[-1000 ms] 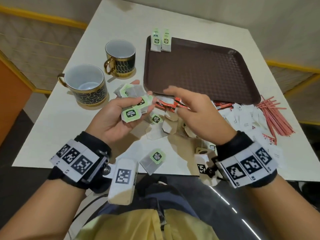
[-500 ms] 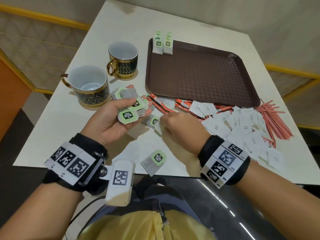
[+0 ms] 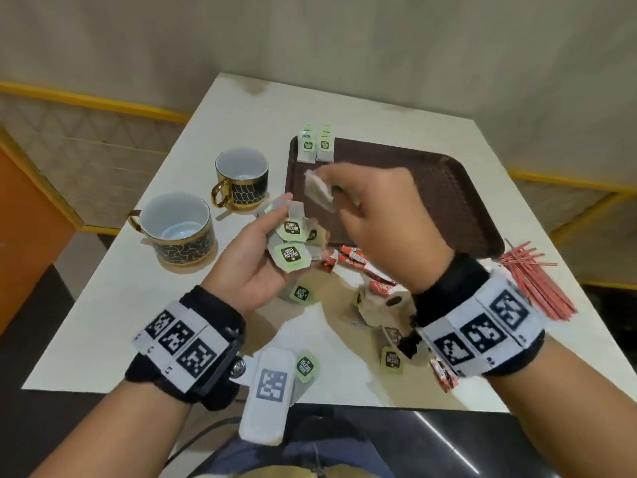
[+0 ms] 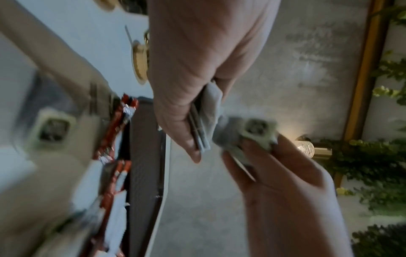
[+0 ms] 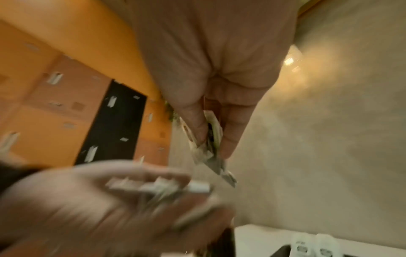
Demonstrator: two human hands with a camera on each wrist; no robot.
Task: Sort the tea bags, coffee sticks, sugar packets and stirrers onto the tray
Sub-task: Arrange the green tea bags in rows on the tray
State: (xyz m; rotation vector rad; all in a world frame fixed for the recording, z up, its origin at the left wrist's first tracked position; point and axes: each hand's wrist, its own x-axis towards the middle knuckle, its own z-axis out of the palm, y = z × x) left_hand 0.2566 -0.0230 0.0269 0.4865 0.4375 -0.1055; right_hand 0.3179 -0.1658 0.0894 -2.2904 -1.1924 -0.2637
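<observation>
My left hand (image 3: pixel 263 251) lies palm up over the table's middle and holds a stack of several green-tagged tea bags (image 3: pixel 290 243), thumb pressed on them (image 4: pixel 203 121). My right hand (image 3: pixel 339 194) hovers just beyond it, over the near-left part of the brown tray (image 3: pixel 448 188), pinching one tea bag (image 3: pixel 319 191) between thumb and fingers (image 5: pixel 211 147). Two tea bags (image 3: pixel 316 145) lean on the tray's far-left corner. Loose tea bags (image 3: pixel 301 293) lie on the table, red coffee sticks (image 3: pixel 351 258) by the tray's near edge, red stirrers (image 3: pixel 537 281) at the right. My right forearm hides the sugar packets.
Two black-and-gold cups (image 3: pixel 241 177) (image 3: pixel 175 229) stand left of the tray on the white table (image 3: pixel 113 326). More tea bags (image 3: pixel 391 360) (image 3: pixel 305 365) lie near the table's front edge. A wall runs behind the table.
My right hand came up from the pile on the table with a tea bag and moved forward over the tray's near-left part. The left hand kept its stack and rose slightly.
</observation>
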